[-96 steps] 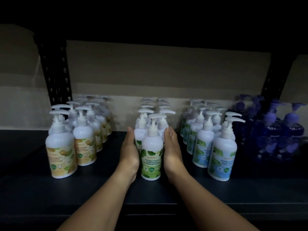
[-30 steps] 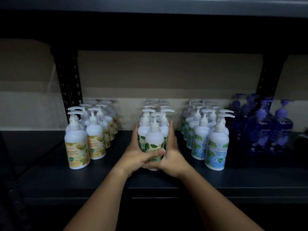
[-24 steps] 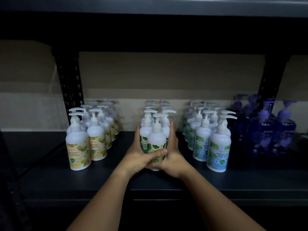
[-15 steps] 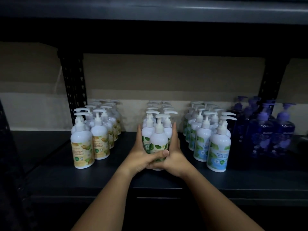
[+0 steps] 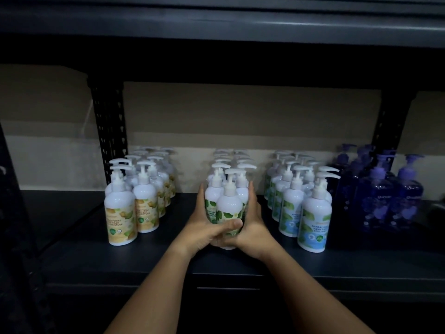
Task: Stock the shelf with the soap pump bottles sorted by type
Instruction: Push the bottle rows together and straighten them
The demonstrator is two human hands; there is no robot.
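A perforated black upright (image 5: 109,131) is standing at the left rear of the dark shelf board (image 5: 156,259), before a beige wall (image 5: 240,112). Left of the green-leaf bottles (image 5: 228,208), well apart, yellow-label bottles (image 5: 120,213) are standing in rows. The left hand (image 5: 204,225) is wrapping the front green-leaf bottle, thumb across its label; the right hand (image 5: 252,227) is clasping its other side. Just right of them blue-label bottles (image 5: 311,222) are standing, then dark blue clear bottles (image 5: 385,201) beyond. Another shelf (image 5: 216,20) is hanging overhead.
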